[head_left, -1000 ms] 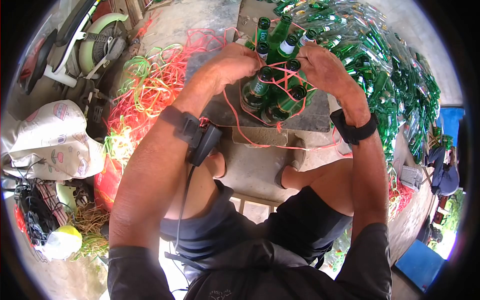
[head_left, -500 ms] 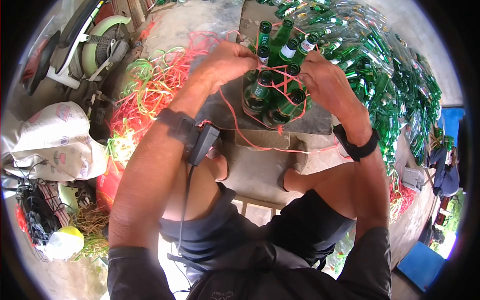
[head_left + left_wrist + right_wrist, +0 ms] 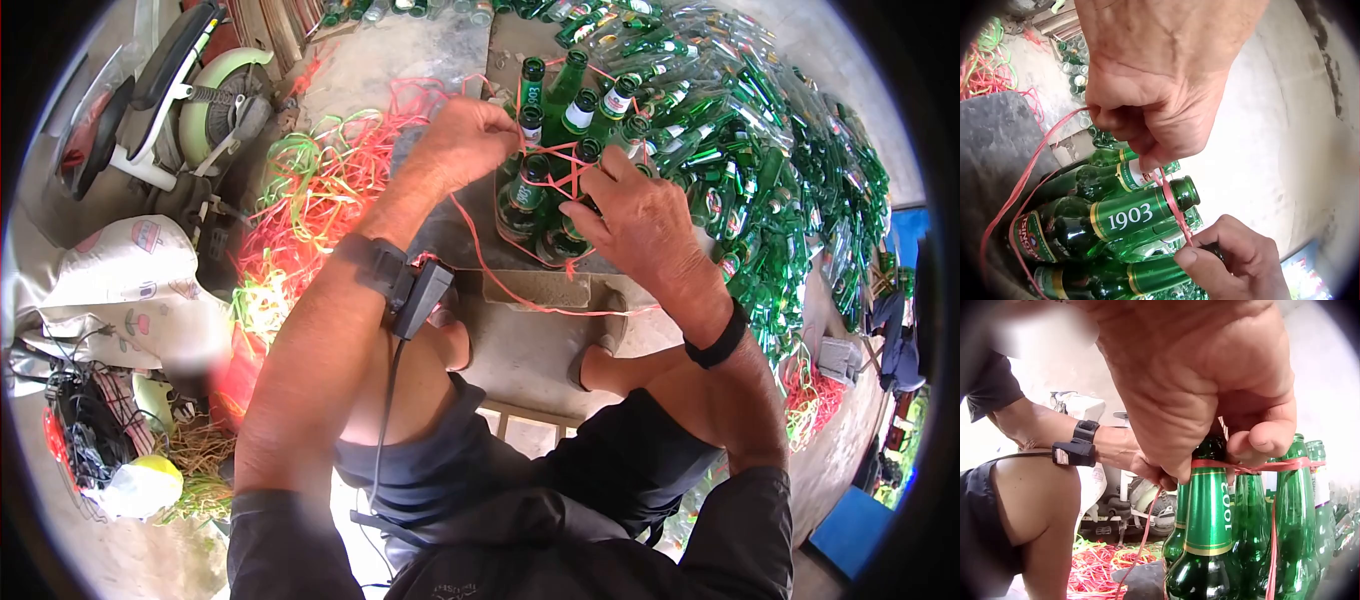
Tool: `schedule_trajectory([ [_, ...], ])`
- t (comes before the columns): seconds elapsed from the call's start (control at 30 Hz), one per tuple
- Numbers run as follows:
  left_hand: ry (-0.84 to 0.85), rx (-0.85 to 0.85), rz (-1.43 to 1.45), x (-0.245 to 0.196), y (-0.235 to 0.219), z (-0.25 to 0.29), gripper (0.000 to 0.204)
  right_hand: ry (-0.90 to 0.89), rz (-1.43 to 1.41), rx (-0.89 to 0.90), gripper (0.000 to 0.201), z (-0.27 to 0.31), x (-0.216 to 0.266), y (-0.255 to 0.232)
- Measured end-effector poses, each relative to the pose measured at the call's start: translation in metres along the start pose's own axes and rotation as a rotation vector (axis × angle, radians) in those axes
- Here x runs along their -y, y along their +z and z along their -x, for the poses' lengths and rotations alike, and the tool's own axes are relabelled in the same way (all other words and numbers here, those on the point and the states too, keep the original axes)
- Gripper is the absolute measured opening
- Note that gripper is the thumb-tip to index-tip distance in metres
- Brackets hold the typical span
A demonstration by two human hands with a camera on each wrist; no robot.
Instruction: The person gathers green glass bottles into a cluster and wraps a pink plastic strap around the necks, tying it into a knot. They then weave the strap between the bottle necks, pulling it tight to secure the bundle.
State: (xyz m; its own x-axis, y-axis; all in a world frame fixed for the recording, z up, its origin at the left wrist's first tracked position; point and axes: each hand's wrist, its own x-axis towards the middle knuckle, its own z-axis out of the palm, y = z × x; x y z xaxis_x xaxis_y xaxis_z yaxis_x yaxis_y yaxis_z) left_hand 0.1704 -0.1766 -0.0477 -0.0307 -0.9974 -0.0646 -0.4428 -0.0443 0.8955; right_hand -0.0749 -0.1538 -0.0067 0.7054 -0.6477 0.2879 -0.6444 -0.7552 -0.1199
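Observation:
Several green bottles (image 3: pixel 524 190) stand bunched upright on a dark slab (image 3: pixel 450 225), with pink twine (image 3: pixel 566 150) round them and crossing between their necks. The left hand (image 3: pixel 468 142) pinches the twine beside the necks at the left; in the left wrist view that hand (image 3: pixel 1154 94) has curled fingers, and a strand trails from it. At the near right necks is the right hand (image 3: pixel 645 220), thumb and fingers around a bottle top. Seen from the right wrist, the right hand (image 3: pixel 1210 381) covers the top of a bottle labelled 1903 (image 3: pixel 1207 519), its fingers at the twine.
A large heap of green bottles (image 3: pixel 770 200) lies at the right. Tangled pink and green twine (image 3: pixel 310 190) covers the floor at the left, near a wheeled vehicle (image 3: pixel 225 110) and a pale printed cloth (image 3: pixel 140 290). A block (image 3: pixel 538 289) sits under the slab's near edge.
The right hand has moved from the far right necks toward the near ones, its fingers spreading. The left hand still holds twine at the left necks. The head view has shifted slightly.

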Motion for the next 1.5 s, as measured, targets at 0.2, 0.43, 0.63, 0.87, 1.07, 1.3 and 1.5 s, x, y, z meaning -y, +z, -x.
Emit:
schedule_trajectory([
  [0.2, 0.003, -0.038, -0.074, 0.0, 0.0, 0.0, 0.013, 0.068, 0.057, 0.031, 0.025, 0.003, 0.004, -0.003],
  [0.43, 0.017, -0.067, -0.116, 0.001, 0.0, 0.002, 0.021, -0.012, 0.03, -0.028, 0.023, 0.004, -0.002, 0.0],
  [0.63, 0.067, -0.098, -0.157, -0.004, 0.003, 0.003, 0.02, 0.031, 0.03, 0.026, 0.025, 0.005, -0.002, -0.003],
  [0.87, 0.189, -0.175, -0.281, -0.015, -0.001, 0.01, 0.019, 0.06, 0.024, 0.02, 0.025, 0.006, -0.003, 0.0],
  [1.07, 0.289, -0.152, -0.401, -0.018, -0.002, 0.012, 0.041, 0.054, 0.015, 0.019, 0.027, 0.007, -0.002, 0.002],
  [1.3, 0.423, -0.14, -0.438, -0.007, -0.002, 0.0, 0.042, 0.113, -0.013, 0.061, 0.03, 0.009, -0.002, 0.002],
  [1.5, 0.368, -0.102, -0.48, -0.015, -0.004, 0.001, 0.041, 0.16, -0.073, 0.018, 0.033, 0.017, -0.002, 0.01],
])
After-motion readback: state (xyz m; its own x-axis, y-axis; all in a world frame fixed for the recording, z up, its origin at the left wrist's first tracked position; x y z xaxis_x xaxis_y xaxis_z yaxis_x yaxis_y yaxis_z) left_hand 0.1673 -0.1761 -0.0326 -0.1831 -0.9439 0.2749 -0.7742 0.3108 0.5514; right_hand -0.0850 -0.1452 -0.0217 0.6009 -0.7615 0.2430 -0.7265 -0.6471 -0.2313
